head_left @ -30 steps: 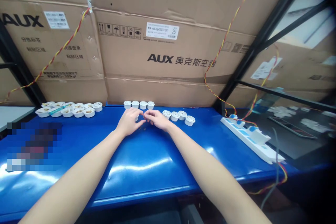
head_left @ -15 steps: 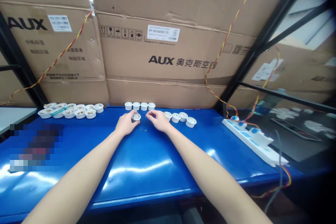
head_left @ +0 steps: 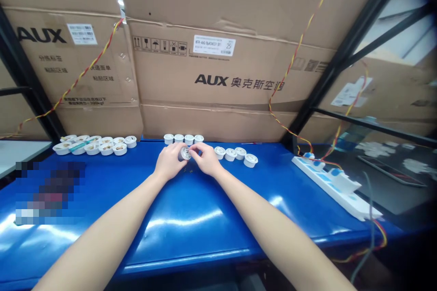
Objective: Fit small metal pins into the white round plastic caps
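Right hand [head_left: 206, 160] and left hand [head_left: 170, 160] are drawing together: half a second ago the right fingertips were hanging clear of the cup [head_left: 185, 154]; now they are meeting its rim. Cup is sitting in the left hand, near mid-table, mouth showing; whether its base is touching the table [head_left: 191, 204], cannot tell. Left hand is curling round the cup, fingers on the far side, thumb on the near side. Right thumb and forefinger are bunching close at the cup's right edge; cannot tell whether they are pinching anything.

Small bits [head_left: 191, 171] are lying on the blue surface just below the hands, too small to make out. Back row [head_left: 189, 139] of four white cups is standing behind the left hand, by the table's far edge. Right group [head_left: 230, 154], also four, is standing just beside the right hand. Left cluster [head_left: 106, 148] is filling two rows well apart from the hands, brownish contents showing, a teal strip [head_left: 79, 146] lying across it.

Farther out: power strip [head_left: 327, 186] is lying at the right edge, twisted wires [head_left: 300, 38] are hanging before the cartons [head_left: 218, 120], and a black frame [head_left: 321, 88] is slanting up at right.
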`<state>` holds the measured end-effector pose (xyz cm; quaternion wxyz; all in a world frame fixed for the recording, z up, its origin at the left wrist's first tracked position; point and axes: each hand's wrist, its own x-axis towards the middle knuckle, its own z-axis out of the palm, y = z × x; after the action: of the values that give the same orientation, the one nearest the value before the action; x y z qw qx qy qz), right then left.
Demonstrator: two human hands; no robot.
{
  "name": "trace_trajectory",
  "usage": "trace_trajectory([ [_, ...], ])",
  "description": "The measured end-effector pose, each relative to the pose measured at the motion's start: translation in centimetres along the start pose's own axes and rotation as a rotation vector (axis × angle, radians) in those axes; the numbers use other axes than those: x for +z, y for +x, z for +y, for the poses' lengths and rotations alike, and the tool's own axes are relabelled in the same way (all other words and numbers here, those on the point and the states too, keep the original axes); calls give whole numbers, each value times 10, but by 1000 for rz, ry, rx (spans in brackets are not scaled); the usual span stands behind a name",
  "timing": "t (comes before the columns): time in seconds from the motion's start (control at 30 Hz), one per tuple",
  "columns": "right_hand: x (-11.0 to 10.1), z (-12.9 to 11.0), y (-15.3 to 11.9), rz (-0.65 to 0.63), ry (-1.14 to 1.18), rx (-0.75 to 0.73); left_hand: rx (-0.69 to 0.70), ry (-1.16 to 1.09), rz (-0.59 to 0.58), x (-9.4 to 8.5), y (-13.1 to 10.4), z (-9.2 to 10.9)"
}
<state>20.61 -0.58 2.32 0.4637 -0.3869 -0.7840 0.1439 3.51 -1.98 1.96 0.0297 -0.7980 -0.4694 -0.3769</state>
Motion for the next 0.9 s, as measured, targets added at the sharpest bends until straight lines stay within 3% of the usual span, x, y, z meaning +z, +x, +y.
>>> trace_trajectory([
  [0.2,-1,-1,0,-16,34,48,29,9,2,0,0,-1],
  [0.53,1,15,0,-114,315,229,68,-38,10,-2,-1,0],
  [0.9,1,13,0,-132,354,235,75,-39,0,-3,-1,1],
])
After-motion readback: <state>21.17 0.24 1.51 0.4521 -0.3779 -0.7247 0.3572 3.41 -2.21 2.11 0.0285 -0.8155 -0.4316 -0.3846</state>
